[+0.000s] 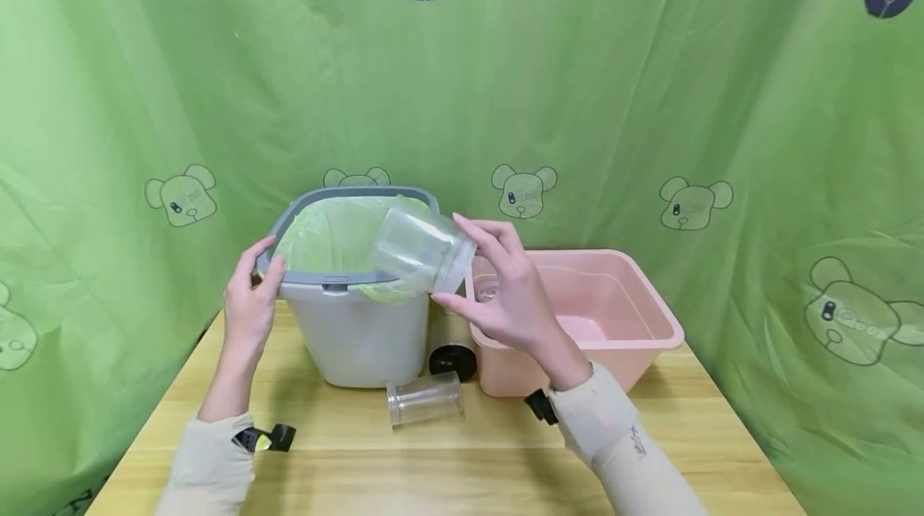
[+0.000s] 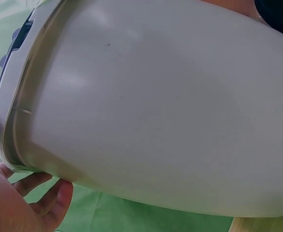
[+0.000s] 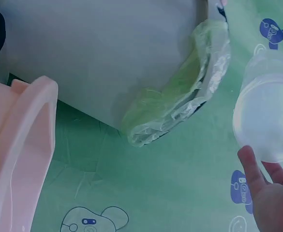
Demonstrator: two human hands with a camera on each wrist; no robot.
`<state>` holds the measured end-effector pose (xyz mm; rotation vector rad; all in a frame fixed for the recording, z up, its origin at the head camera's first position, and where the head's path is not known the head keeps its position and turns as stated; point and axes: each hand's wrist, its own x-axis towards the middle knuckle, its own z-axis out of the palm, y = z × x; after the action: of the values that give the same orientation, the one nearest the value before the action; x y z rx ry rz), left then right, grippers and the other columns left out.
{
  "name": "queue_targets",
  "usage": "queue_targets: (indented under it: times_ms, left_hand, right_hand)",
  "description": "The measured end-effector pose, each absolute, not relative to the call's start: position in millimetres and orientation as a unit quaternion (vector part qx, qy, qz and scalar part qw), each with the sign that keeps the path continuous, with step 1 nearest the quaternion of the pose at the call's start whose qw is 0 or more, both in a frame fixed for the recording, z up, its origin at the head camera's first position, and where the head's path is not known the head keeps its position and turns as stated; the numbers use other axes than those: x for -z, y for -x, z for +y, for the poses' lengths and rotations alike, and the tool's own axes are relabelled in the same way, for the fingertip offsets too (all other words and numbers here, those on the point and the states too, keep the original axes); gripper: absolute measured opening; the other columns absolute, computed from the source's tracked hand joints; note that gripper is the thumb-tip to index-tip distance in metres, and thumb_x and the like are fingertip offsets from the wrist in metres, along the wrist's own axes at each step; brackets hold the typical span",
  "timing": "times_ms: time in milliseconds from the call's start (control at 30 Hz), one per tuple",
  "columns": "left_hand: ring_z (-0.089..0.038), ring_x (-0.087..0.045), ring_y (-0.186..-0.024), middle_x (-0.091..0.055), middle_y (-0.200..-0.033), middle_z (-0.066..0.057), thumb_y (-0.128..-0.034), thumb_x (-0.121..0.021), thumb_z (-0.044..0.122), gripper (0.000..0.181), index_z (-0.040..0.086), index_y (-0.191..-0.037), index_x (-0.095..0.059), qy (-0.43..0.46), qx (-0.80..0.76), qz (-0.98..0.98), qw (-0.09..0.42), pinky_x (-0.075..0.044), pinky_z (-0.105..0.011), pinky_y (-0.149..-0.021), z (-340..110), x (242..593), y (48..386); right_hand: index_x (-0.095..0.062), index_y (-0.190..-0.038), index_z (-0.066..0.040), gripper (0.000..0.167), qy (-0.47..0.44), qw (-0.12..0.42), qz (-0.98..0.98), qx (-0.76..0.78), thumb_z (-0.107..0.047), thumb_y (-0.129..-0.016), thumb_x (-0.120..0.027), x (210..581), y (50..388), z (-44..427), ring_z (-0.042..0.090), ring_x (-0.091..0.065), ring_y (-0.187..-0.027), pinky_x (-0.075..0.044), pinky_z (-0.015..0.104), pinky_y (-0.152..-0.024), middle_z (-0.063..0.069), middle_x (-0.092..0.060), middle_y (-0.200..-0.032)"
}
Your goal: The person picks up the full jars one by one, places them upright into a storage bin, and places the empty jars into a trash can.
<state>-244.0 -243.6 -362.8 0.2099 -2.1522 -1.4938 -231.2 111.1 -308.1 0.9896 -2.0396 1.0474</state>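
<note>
A clear plastic jar (image 1: 415, 247) is tilted over the right side of a grey trash bin (image 1: 361, 339). My right hand (image 1: 516, 291) grips the jar near its whitish end (image 3: 267, 121), thumb below and fingers above. The bin has a darker grey rim and a pale green liner bag (image 1: 325, 231), part of which hangs over the outside. My left hand (image 1: 251, 299) holds the bin's rim at its left corner, with the thumb on the near side. In the left wrist view the fingers curl beneath the rim's edge (image 2: 15, 106).
A pink plastic tub (image 1: 577, 351) stands right of the bin, with a clear item (image 1: 487, 289) inside its left end. Between them is a container with a black lid (image 1: 453, 362). Another clear jar (image 1: 426, 400) lies on its side on the wooden table (image 1: 346, 476). Green curtain surrounds the table.
</note>
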Motion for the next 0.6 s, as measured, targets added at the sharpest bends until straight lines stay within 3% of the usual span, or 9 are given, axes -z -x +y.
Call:
queue_targets:
  times_ms: [167,267,600]
  left_hand:
    - [-0.012,-0.045,-0.079,-0.05,-0.095,0.003,-0.1026,-0.058,0.05,0.049,0.037,-0.149,-0.054,-0.074,0.548,-0.792,0.258,-0.042,-0.027,-0.069,-243,364,245]
    - [-0.012,-0.046,-0.081,-0.052,-0.099,0.004,-0.1025,-0.058,0.049,0.049,0.037,-0.149,-0.054,-0.074,0.552,-0.79,0.258,-0.042,-0.027,-0.07,-243,364,245]
    - [-0.011,-0.047,-0.082,-0.055,-0.103,0.004,-0.1023,-0.059,0.048,0.049,0.037,-0.15,-0.054,-0.075,0.561,-0.783,0.256,-0.043,-0.026,-0.07,-242,364,246]
  right_hand:
    - [-0.047,-0.156,-0.016,0.092,-0.359,0.307,-0.781,-0.409,-0.026,-0.077,-0.093,307,247,97,0.022,-0.058,-0.113,-0.056,0.038,-0.092,0.012,-0.049,-0.14]
    - [-0.045,-0.157,-0.018,0.093,-0.356,0.297,-0.785,-0.411,-0.027,-0.078,-0.093,306,253,88,0.021,-0.058,-0.116,-0.053,0.037,-0.101,0.01,-0.048,-0.141]
    - [-0.042,-0.159,-0.02,0.093,-0.349,0.271,-0.801,-0.403,-0.027,-0.08,-0.091,301,268,62,0.024,-0.059,-0.122,-0.052,0.041,-0.107,0.009,-0.047,-0.143]
